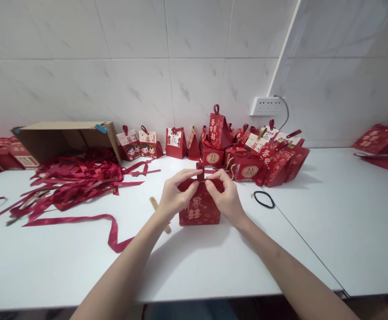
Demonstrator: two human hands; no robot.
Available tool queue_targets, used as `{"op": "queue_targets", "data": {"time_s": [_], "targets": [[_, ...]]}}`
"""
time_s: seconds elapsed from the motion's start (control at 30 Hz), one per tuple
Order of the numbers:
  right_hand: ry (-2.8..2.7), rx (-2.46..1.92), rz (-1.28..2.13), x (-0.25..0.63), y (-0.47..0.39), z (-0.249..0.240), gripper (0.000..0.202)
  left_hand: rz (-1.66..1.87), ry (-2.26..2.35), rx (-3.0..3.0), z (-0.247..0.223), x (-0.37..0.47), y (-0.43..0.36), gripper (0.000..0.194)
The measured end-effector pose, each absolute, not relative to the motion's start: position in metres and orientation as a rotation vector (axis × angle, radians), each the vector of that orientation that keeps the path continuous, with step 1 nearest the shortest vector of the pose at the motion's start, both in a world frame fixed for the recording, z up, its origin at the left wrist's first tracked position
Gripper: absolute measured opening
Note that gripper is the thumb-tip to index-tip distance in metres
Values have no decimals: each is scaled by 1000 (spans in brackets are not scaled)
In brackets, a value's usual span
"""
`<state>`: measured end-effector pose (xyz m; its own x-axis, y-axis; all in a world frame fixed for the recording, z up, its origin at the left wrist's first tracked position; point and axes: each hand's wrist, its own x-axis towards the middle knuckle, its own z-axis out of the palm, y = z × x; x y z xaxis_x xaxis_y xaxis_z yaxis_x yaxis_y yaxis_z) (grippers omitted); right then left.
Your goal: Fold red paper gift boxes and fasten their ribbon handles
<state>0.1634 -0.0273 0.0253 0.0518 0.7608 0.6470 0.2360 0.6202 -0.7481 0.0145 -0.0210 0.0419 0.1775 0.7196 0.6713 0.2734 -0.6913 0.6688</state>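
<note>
A red paper gift box [199, 211] with pale gold characters stands upright on the white table in front of me. My left hand [180, 192] pinches its top edge on the left side, thumb in front and fingers behind. On the right side of the same edge, my right hand [225, 193] grips with thumb and fingers. Between my fingertips a dark red ribbon loop [200, 171] sticks up from the top of the box. A gold-coloured strip [153, 204] lies beside my left hand, partly hidden by the wrist.
An open cardboard box [67, 133] spills tangled red ribbons [80, 178] at the left. Several finished-looking red boxes [214, 158] line the wall. A black cord loop [263, 199] lies to the right. A power strip [266, 106] is on the wall.
</note>
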Motion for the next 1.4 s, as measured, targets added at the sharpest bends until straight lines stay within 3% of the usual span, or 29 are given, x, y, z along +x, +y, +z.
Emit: {"op": "queue_targets", "data": {"time_s": [0.9,1.03,1.1,1.23,1.4], "targets": [[-1523,-902,514,163,-24,22,10,1508,979,2006,42,15,-19,28],[-1599,-775,656,177,-27,13,50,1486,996,1956,43,11,-21,28],[-1671,-770,776,186,-26,10,54,1483,980,1871,41,10,-20,37],[-1594,-854,961,199,-13,7,38,1466,859,1662,27,7,-13,71],[-1046,-660,1053,207,5,4,36,1460,1005,1597,9,8,1,82]]}}
